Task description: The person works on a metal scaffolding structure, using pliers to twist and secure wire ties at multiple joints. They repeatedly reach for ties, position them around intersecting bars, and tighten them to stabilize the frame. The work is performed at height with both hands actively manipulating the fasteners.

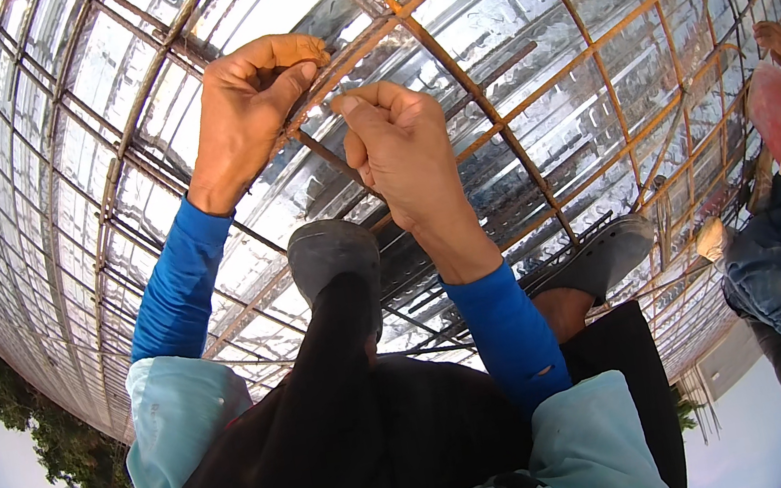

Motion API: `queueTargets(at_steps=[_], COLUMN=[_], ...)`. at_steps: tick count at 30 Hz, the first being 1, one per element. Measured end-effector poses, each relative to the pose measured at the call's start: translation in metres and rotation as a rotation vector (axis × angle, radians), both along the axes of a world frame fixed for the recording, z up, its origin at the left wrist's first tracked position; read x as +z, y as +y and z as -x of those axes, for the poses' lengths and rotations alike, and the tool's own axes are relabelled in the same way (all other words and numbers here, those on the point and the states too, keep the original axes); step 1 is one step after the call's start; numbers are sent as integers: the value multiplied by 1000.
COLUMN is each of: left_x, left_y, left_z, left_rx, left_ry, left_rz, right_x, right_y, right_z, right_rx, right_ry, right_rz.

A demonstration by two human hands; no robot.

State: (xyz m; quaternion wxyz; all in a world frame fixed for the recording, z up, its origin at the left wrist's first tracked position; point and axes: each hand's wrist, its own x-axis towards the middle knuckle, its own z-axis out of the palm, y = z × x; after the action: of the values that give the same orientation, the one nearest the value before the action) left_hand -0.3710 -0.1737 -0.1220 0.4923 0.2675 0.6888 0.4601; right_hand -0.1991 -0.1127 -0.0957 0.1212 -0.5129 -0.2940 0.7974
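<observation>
My left hand [243, 124] is bent over a rusty rebar [353, 60], its thumb and forefinger pinched together just above the bar. On the near side of the same bar, my right hand [409, 150] has its fingers curled and its thumb against the forefinger. Whatever lies between the fingertips of either hand is too small to make out. A crossing rebar [449, 63] meets the rusty one to the right of my left hand. Another crossing bar [327, 155] runs beneath, partly covered by my right hand.
A wide rebar grid [599, 51] lies over shiny corrugated metal decking [274, 4]. My grey shoes [333, 252] stand among the bars. At the right, another person's hand [777, 40] is beside a reddish plastic bag [768, 112]. Trees [28, 419] border the left.
</observation>
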Motion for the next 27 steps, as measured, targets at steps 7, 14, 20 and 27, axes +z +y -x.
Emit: queueTargets(at_steps=[7,14,20,27], left_x=[-8,-14,-14,0], left_y=[8,7,-1,1], left_z=[8,11,-10,-14], left_rx=[-52,-119,-68,-232], left_ry=[-38,22,318,597], left_rz=[53,-8,-203,-214], right_x=[-12,-20,-16,-10], right_y=[8,10,9,-5], right_z=[-16,-16,-11,0], right_rx=[97,113,136,53], right_ry=[10,21,-18,-42], right_rz=[-60,-62,-109,-116])
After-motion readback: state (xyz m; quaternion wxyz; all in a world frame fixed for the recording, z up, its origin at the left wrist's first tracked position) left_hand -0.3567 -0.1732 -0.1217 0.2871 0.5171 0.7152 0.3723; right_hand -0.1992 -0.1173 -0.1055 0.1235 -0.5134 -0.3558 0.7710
